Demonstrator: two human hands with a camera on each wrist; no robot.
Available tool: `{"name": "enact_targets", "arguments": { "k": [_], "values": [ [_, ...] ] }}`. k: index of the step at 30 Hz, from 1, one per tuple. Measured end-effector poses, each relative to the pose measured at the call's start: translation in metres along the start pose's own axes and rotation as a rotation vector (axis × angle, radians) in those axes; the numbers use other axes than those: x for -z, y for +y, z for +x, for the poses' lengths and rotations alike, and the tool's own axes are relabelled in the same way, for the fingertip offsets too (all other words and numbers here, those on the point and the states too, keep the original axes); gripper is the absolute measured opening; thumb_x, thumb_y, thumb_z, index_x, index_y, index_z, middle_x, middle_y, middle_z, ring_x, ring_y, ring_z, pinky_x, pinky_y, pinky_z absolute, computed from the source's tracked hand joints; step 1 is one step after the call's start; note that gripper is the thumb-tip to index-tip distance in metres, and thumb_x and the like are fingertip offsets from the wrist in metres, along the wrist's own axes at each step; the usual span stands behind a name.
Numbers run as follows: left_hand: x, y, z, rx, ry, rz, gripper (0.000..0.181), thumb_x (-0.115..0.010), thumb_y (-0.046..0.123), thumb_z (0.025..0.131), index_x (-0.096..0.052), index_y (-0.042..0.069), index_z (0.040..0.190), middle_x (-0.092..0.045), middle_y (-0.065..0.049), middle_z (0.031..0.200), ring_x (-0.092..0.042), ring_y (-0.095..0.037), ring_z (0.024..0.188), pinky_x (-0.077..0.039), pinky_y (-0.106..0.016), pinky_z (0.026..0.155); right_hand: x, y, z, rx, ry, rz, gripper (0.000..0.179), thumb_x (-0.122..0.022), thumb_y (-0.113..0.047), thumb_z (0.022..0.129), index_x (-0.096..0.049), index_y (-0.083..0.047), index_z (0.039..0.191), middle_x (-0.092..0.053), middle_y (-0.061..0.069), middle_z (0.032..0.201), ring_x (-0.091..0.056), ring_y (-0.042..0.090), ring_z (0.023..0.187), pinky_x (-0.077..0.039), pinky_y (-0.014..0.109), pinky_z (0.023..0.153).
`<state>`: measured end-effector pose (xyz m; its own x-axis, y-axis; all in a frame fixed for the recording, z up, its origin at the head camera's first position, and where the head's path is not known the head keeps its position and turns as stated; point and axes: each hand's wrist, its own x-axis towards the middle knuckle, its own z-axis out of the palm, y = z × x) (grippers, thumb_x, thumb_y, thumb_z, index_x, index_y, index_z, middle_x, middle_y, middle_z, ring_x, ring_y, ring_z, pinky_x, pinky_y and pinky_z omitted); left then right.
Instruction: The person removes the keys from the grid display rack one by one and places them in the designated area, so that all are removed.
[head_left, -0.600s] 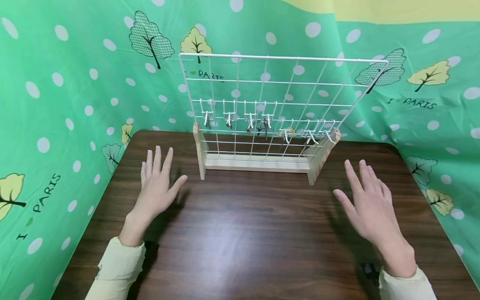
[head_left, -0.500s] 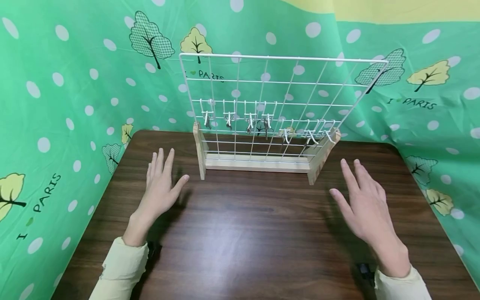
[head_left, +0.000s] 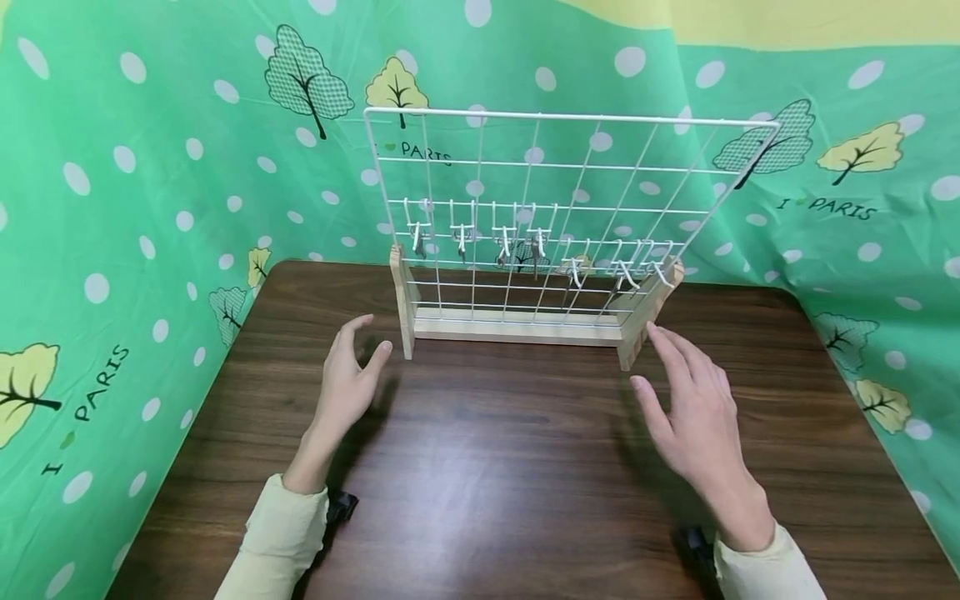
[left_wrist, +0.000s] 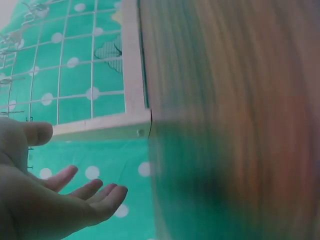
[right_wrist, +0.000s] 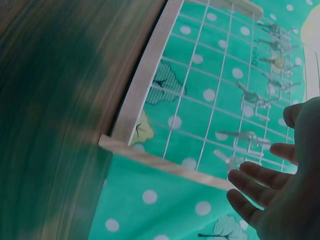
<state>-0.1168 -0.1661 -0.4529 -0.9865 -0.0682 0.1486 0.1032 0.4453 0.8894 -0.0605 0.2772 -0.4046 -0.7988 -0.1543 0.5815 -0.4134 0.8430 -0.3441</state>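
A white wire grid rack (head_left: 570, 117) stands on a pale wooden base (head_left: 517, 327) at the back of the table. Small metal keys (head_left: 537, 243) hang from white hooks (head_left: 575, 272) on its wires, several in an upper row at left and three lower at right. My left hand (head_left: 347, 387) hovers left of the rack, fingers loosely bent, thumb apart, holding nothing. My right hand (head_left: 693, 417) is also without anything in it, its fingertips overlapping the right wooden leg (head_left: 637, 321) in the head view. The right wrist view shows those fingers (right_wrist: 252, 185) near the lowest hooks.
The dark wood-grain table (head_left: 480, 467) spreads in front of the rack. A green dotted cloth (head_left: 187, 167) with printed trees encloses the back and sides. Small black devices sit at both wrists, one by the left cuff (head_left: 288, 517).
Both hands have moved inward toward the rack, the left one to the right and the right one to the left. The left fingers have bent more. The rack and keys stay in place.
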Motion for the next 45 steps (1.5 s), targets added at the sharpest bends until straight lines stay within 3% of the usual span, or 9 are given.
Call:
{"name": "enact_targets", "arguments": {
  "k": [4, 9, 19, 25, 32, 39, 45],
  "values": [
    [-0.007, -0.003, 0.001, -0.003, 0.035, -0.128, 0.049, -0.069, 0.016, 0.111, -0.051, -0.004, 0.152, -0.054, -0.026, 0.158, -0.052, -0.043, 0.148, -0.046, -0.059, 0.120, -0.006, -0.006, 0.001, 0.020, 0.019, 0.027, 0.062, -0.047, -0.051, 0.116, -0.054, -0.012, 0.162, -0.061, 0.025, 0.151, -0.057, 0.051, 0.135, -0.043, 0.068, 0.103],
    [-0.017, -0.003, 0.003, -0.044, 0.132, -0.224, 0.038, -0.076, 0.002, 0.104, -0.058, -0.007, 0.137, -0.064, -0.028, 0.143, -0.063, -0.041, 0.135, -0.052, -0.055, 0.114, -0.015, -0.015, 0.004, 0.042, 0.060, 0.066, 0.058, -0.053, -0.045, 0.113, -0.059, -0.009, 0.158, -0.065, 0.026, 0.144, -0.061, 0.049, 0.129, -0.045, 0.065, 0.099],
    [-0.041, -0.013, 0.012, -0.008, 0.291, -0.493, 0.039, -0.083, -0.010, 0.091, -0.060, -0.012, 0.123, -0.067, -0.014, 0.118, -0.066, -0.027, 0.110, -0.057, -0.026, 0.094, -0.031, -0.031, 0.009, 0.048, 0.048, 0.118, 0.057, -0.071, -0.021, 0.100, -0.062, -0.008, 0.155, -0.068, 0.023, 0.140, -0.065, 0.045, 0.126, -0.050, 0.062, 0.103],
    [-0.050, -0.019, 0.016, -0.019, 0.320, -0.584, 0.038, -0.083, -0.014, 0.087, -0.063, -0.006, 0.118, -0.067, -0.002, 0.111, -0.066, -0.020, 0.103, -0.056, -0.022, 0.088, -0.038, -0.040, 0.016, 0.076, 0.032, 0.149, 0.055, -0.072, -0.020, 0.100, -0.063, -0.008, 0.153, -0.070, 0.019, 0.139, -0.066, 0.039, 0.130, -0.051, 0.054, 0.105],
    [-0.061, -0.026, 0.023, -0.015, 0.337, -0.652, 0.039, -0.082, -0.018, 0.085, -0.063, -0.005, 0.116, -0.066, -0.002, 0.108, -0.065, -0.013, 0.096, -0.055, -0.019, 0.082, -0.049, -0.054, 0.024, 0.090, 0.051, 0.219, 0.044, -0.076, -0.011, 0.097, -0.070, -0.005, 0.140, -0.072, 0.015, 0.135, -0.070, 0.033, 0.125, -0.051, 0.032, 0.109],
    [-0.066, -0.024, 0.028, -0.032, 0.369, -0.720, 0.038, -0.082, -0.019, 0.083, -0.066, 0.001, 0.111, -0.066, -0.006, 0.107, -0.064, -0.013, 0.094, -0.054, -0.019, 0.080, -0.060, -0.067, 0.034, 0.103, 0.060, 0.274, 0.035, -0.074, -0.014, 0.100, -0.071, -0.004, 0.134, -0.074, 0.014, 0.129, -0.072, 0.031, 0.115, -0.055, 0.042, 0.097],
    [-0.069, -0.026, 0.034, -0.020, 0.369, -0.758, 0.038, -0.081, -0.020, 0.082, -0.068, 0.008, 0.104, -0.065, -0.002, 0.102, -0.062, -0.012, 0.091, -0.053, -0.018, 0.078, -0.073, -0.078, 0.045, 0.118, 0.084, 0.327, 0.036, -0.074, -0.010, 0.100, -0.072, -0.006, 0.136, -0.075, 0.013, 0.127, -0.073, 0.030, 0.108, -0.055, 0.040, 0.091]
  ]
}}
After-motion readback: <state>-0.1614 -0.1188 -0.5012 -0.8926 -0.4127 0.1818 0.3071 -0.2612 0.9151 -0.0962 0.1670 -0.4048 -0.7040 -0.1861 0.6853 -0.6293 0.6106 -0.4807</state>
